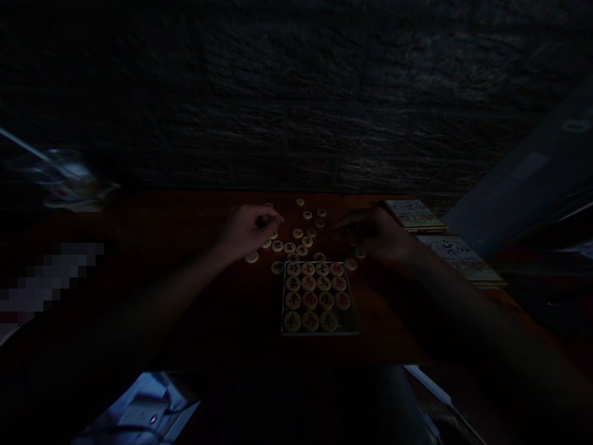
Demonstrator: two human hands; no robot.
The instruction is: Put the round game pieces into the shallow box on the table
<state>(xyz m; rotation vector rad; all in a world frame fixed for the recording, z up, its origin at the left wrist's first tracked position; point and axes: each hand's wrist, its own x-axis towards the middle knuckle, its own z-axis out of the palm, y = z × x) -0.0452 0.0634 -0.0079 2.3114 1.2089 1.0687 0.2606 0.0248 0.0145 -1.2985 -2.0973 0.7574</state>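
Observation:
A shallow square box (320,334) near the table's front edge holds rows of round Chinese chess pieces with red and black characters; its front right corner has a gap. Behind it, several loose pieces (290,247) lie scattered on the dark wooden table. My left hand (252,230) is over the left side of the scattered pieces, thumb and fingertips brought together; whatever is between them is too dark to make out. On the right, my right hand (370,233) hovers beside the loose pieces, its index finger pointing left and its other fingers lost in shadow.
Two flat printed boxes (413,214) lie at the table's right end. A clear container with a straw (74,182) stands at the back left. A rough stone wall (287,99) rises behind the table (217,334). Below the front edge, a pale object with cables (148,408) shows.

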